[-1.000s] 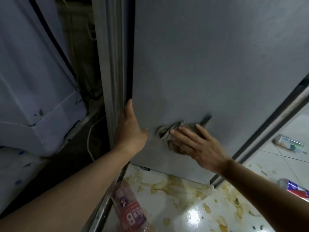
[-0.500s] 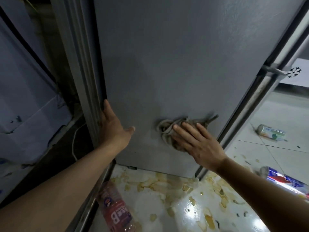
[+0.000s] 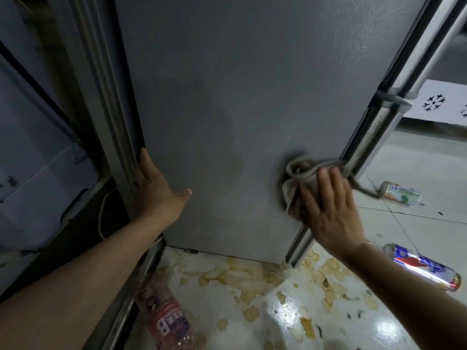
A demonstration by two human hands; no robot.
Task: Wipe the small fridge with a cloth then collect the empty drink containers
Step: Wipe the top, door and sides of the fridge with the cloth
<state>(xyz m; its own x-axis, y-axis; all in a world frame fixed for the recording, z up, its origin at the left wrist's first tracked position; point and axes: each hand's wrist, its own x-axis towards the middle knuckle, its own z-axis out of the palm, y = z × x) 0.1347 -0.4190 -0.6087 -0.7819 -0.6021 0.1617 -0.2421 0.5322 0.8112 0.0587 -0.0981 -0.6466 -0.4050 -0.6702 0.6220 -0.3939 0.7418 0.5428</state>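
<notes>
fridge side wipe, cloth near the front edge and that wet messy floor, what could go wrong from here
1. The right hand presses the cloth at the front edge of the fridge; a loose strand hangs past it and might snag.
2. The yellowish spill looks slick; a foot could slip.
3. The pink bottle and the blue-and-red can lie nearby and could roll underfoot.

cloth (image 3: 300,180): against fridge side panel (image 3: 240,97), at 3 o'clock
plastic bottle (image 3: 164,314): floor, 7 o'clock
cans (image 3: 422,266) (image 3: 400,193): floor, 4 o'clock
</notes>
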